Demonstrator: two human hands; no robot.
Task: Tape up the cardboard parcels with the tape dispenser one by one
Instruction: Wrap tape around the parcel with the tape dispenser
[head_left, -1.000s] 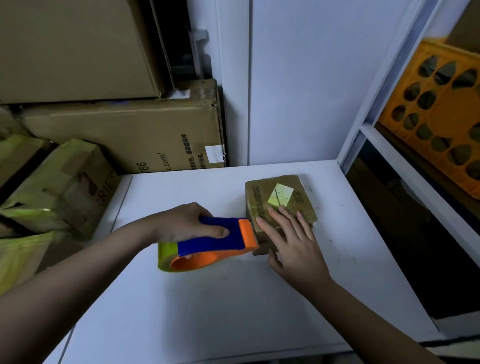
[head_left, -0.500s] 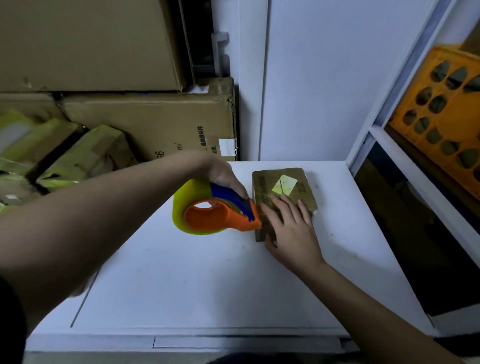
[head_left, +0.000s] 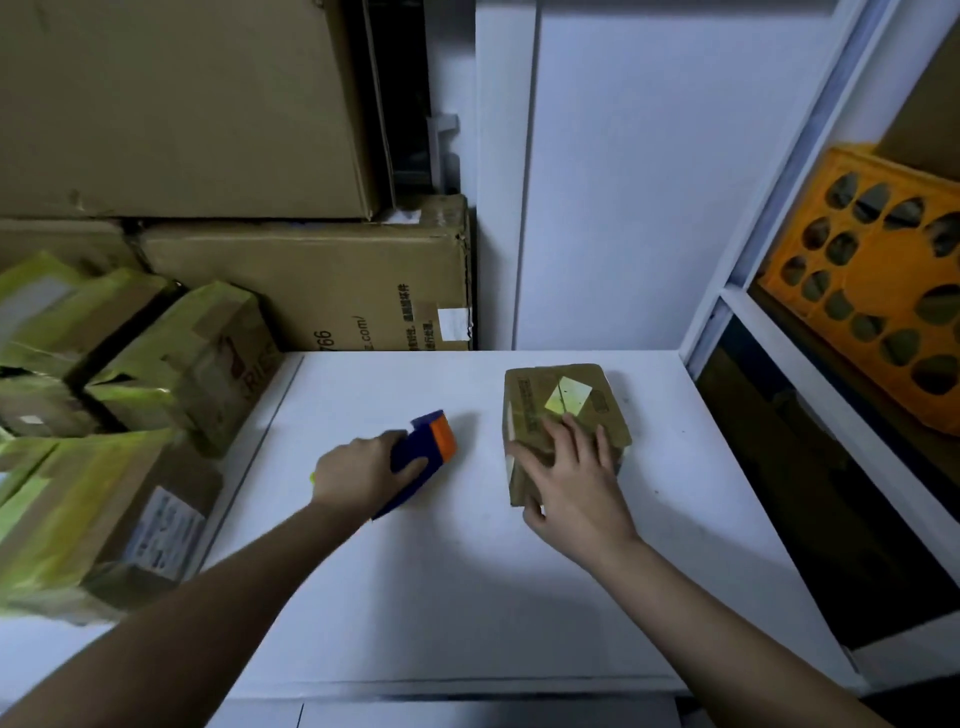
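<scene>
A small brown cardboard parcel (head_left: 558, 400), glossy with tape and bearing a pale diamond sticker, lies on the white table (head_left: 467, 597) right of centre. My right hand (head_left: 569, 480) lies over its near end, fingers spread on top and thumb against the near side. My left hand (head_left: 361, 475) grips the blue and orange tape dispenser (head_left: 428, 447), which sits low on the table a short gap left of the parcel. The dispenser's tape roll is mostly hidden behind my hand.
Several taped parcels (head_left: 104, 509) with yellow-green tape are piled at the left edge of the table. Large cardboard boxes (head_left: 311, 280) stand stacked behind them. A white shelf frame (head_left: 727, 291) holds an orange crate (head_left: 878, 280) on the right.
My left hand has drawn the dispenser away from the parcel's left side and lowered it to the table. My right hand stays on the parcel.
</scene>
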